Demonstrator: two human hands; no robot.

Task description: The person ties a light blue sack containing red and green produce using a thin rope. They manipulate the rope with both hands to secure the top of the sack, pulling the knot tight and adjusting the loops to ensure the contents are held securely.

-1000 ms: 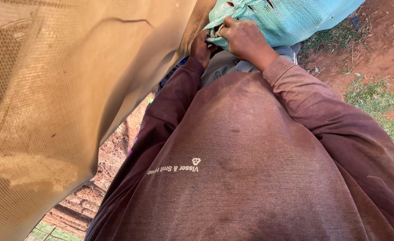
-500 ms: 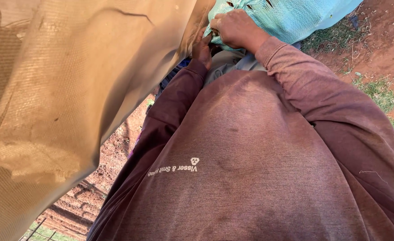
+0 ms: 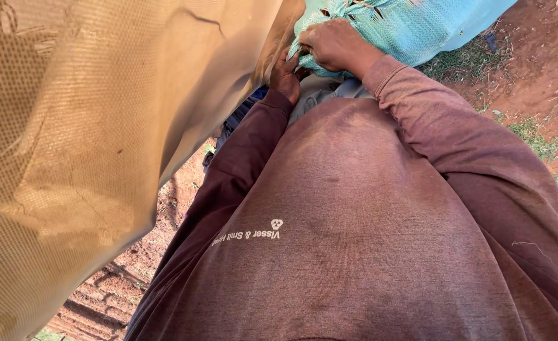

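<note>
A light blue woven sack [image 3: 405, 25] hangs in front of me at the top of the view. My right hand [image 3: 336, 44] grips its lower edge with closed fingers. My left hand [image 3: 286, 76] sits just below and left of it, fingers curled against the same sack edge, partly hidden between the sack and a tan mesh sheet. My maroon long-sleeved shirt [image 3: 355, 240] fills the lower half of the view.
A large tan mesh sheet [image 3: 89, 139] hangs along the whole left side, close to my left arm. Red bare soil [image 3: 532, 57] with patches of grass lies to the right, and more soil [image 3: 115, 290] shows at the lower left.
Both hands have stayed on the sack's edge; my right hand has shifted slightly up and left along it. The view has barely moved.
</note>
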